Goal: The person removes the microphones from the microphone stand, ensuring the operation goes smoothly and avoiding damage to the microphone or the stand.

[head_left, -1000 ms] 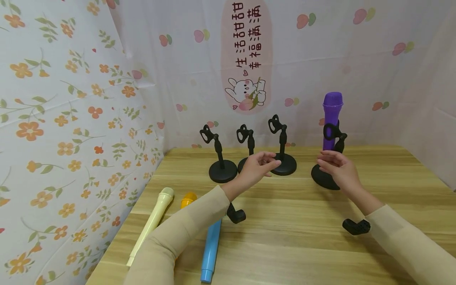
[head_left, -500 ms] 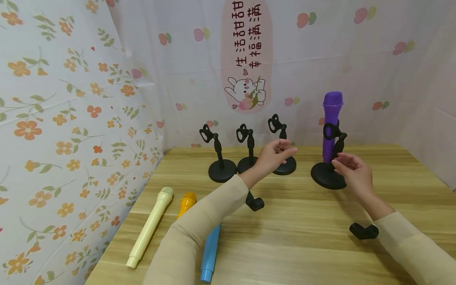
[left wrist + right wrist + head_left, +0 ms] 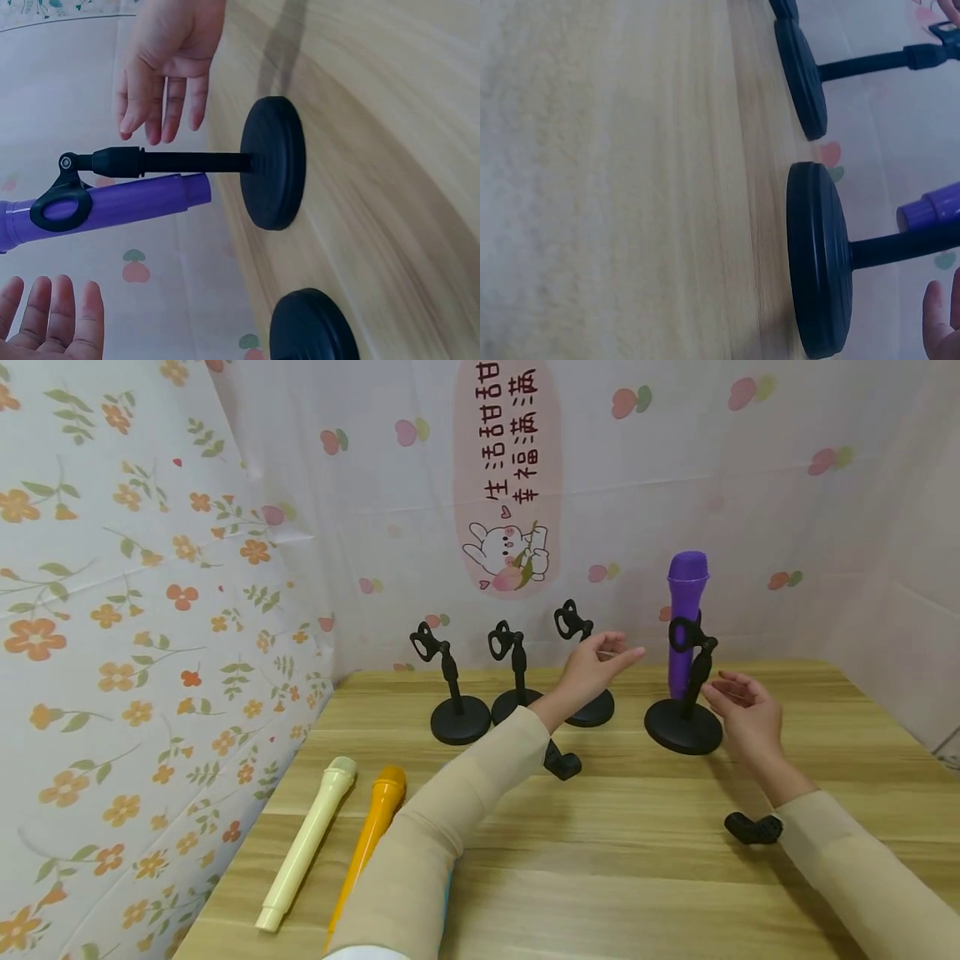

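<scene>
A purple microphone (image 3: 684, 589) sits in the clip of a black microphone stand (image 3: 682, 727), tilted slightly with its head up. My left hand (image 3: 588, 677), fingers relaxed, hovers left of that stand and overlaps another stand (image 3: 573, 621) behind it. To the right of the purple microphone's stand is my right hand (image 3: 750, 718), its fingers loosely bent and holding nothing. In the left wrist view the microphone's lower end (image 3: 196, 189) shows beside the stand's pole, between my right hand (image 3: 176, 45) and my left fingers (image 3: 60, 315).
Two more stands, a left one (image 3: 460, 720) and a middle one (image 3: 519, 672), stand along the back with no microphones in their clips. A pale yellow microphone (image 3: 307, 843) and an orange microphone (image 3: 378, 810) lie on the wooden table (image 3: 600, 868) at left. A blue one is mostly hidden under my left sleeve.
My left hand has moved right, toward the purple microphone's stand. My right hand has drawn off from the microphone's lower end to the stand's right side. The microphone stays in its clip.
</scene>
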A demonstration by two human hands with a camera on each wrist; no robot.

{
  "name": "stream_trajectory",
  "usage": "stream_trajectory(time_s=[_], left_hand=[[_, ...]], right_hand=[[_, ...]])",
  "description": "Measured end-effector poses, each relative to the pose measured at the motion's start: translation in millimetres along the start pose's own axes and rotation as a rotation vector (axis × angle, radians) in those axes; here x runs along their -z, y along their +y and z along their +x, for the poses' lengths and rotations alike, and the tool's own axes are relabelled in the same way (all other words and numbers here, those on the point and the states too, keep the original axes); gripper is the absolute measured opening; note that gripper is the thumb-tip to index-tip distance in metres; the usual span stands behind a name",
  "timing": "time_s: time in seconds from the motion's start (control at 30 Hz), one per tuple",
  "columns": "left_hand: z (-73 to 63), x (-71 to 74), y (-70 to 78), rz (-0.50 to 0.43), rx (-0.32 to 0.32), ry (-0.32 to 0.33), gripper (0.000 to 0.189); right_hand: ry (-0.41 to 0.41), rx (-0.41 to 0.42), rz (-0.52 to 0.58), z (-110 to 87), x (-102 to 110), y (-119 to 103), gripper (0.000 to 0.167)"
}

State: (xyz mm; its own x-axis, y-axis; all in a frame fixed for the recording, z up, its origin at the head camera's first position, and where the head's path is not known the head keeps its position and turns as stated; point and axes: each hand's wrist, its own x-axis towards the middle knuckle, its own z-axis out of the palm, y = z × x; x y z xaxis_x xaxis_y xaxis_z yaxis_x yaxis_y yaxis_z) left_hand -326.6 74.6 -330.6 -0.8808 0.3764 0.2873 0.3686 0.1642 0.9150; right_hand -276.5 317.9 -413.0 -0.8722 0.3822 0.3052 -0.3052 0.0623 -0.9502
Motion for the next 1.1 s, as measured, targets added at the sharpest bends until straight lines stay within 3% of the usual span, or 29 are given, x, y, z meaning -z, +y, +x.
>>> stream_trajectory(time_s=[0.1, 0.3, 0.5, 0.7, 0.8, 0.93, 1.1], left_hand=[[8.1, -5.9, 2.1, 0.001, 0.008, -0.008, 0.044], [23.9, -18.2, 7.3, 0.007, 0.005, -0.025, 0.049], [35.9, -31.7, 11.1, 0.020, 0.047, 0.016, 0.051], [43.9, -42.3, 13.3, 0.048, 0.084, 0.025, 0.057], [48.8, -45.8, 15.1, 0.079, 0.095, 0.017, 0.059], [56.7, -50.2, 18.2, 0.091, 0.105, 0.018, 0.062], [62.4, -54.9, 20.8, 0.074, 0.093, 0.026, 0.064]], right_hand=[[0.003, -0.036, 0.069, -1.5, -2, -6, 0.030], [0.008, -0.074, 0.051, 2.0, -3, -5, 0.047], [0.015, -0.086, 0.083, 19.9, 1, 21, 0.058], [0.026, -0.063, 0.043, 37.3, 5, 48, 0.059], [0.033, -0.081, -0.008, 27.3, -3, 30, 0.054], [0.036, -0.110, 0.034, 10.7, -16, -5, 0.048], [0.068, -0.119, 0.052, 10.1, -24, -14, 0.046]])
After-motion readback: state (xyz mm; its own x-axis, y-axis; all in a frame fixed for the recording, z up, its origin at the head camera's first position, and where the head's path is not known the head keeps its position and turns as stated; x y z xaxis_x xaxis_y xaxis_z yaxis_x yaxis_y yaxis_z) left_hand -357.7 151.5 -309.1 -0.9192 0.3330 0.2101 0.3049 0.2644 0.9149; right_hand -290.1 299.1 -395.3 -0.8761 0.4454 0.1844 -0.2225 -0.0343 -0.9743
